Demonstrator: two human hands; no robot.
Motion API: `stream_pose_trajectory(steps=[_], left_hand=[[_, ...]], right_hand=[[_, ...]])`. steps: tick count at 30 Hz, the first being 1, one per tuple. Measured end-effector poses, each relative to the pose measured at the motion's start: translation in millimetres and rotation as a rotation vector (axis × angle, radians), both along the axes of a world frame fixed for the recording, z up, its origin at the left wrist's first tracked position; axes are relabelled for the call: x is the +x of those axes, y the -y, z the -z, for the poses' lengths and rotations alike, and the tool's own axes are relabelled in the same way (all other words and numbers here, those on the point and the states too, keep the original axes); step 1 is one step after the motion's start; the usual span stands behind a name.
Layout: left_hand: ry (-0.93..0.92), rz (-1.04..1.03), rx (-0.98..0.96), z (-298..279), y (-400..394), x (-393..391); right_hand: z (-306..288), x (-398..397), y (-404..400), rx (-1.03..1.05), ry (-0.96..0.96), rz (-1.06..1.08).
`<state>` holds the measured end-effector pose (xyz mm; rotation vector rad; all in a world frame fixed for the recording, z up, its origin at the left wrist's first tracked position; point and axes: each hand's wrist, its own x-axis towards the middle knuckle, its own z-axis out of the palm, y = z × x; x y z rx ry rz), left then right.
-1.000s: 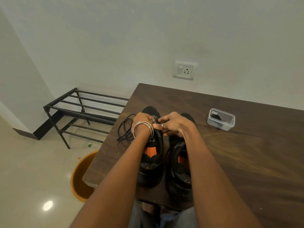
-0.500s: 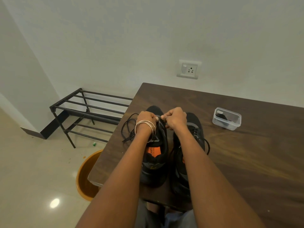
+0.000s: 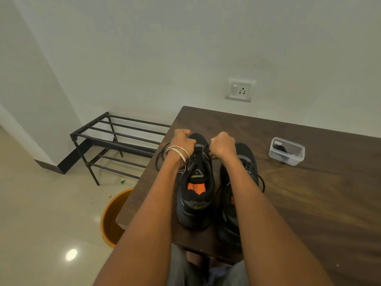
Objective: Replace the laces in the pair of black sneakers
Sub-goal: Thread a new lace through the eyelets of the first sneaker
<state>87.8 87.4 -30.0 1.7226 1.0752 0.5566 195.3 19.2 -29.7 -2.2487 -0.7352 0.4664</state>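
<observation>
Two black sneakers stand side by side on the dark wooden table, toes pointing away from me. The left sneaker has an orange insole label showing. The right sneaker is laced and partly hidden under my right forearm. My left hand, with silver bangles on the wrist, is fisted on a black lace end at the left side of the left sneaker's toe area. My right hand is fisted on the other end of that lace. A loose black lace lies coiled left of the left sneaker.
A clear plastic box holding something black sits on the table to the right. A black metal shoe rack stands on the floor at left. An orange bucket sits beside the table's near left corner. A wall socket is behind.
My hands have moved apart from the middle of the left sneaker toward its two sides, each closed on a lace end. The view has shifted slightly.
</observation>
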Motion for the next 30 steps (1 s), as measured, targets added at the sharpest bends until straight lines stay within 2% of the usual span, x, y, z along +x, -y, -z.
stream_pose_trajectory(steps=[4,7,11,13,15,18,20,22,30], left_hand=[[0.321,-0.162,-0.125,-12,3,1],[0.42,-0.186,-0.123,-12,1,0],[0.62,-0.213,-0.201,-17,6,-2],[0.678,-0.185,-0.22,-22,11,-1],[0.645,-0.141,-0.179,-24,15,1],[0.559,-0.066,-0.151,-24,17,3],[0.523,-0.016,-0.187,-23,18,3],[0.494,0.028,-0.215,-22,17,4],[0.439,0.141,-0.277,-16,9,-1]], right_hand=[[-28,1,4,0.053,0.124,0.017],[-49,-1,9,0.185,0.164,0.004],[-72,-8,19,0.529,0.082,0.011],[-75,-13,21,0.622,0.008,-0.009],[-70,-17,21,0.581,-0.002,-0.083],[-56,-17,19,0.39,0.127,-0.208],[-51,-16,15,0.305,0.208,-0.231],[-51,-15,14,0.277,0.201,-0.221],[-58,-9,32,0.448,-0.24,-0.283]])
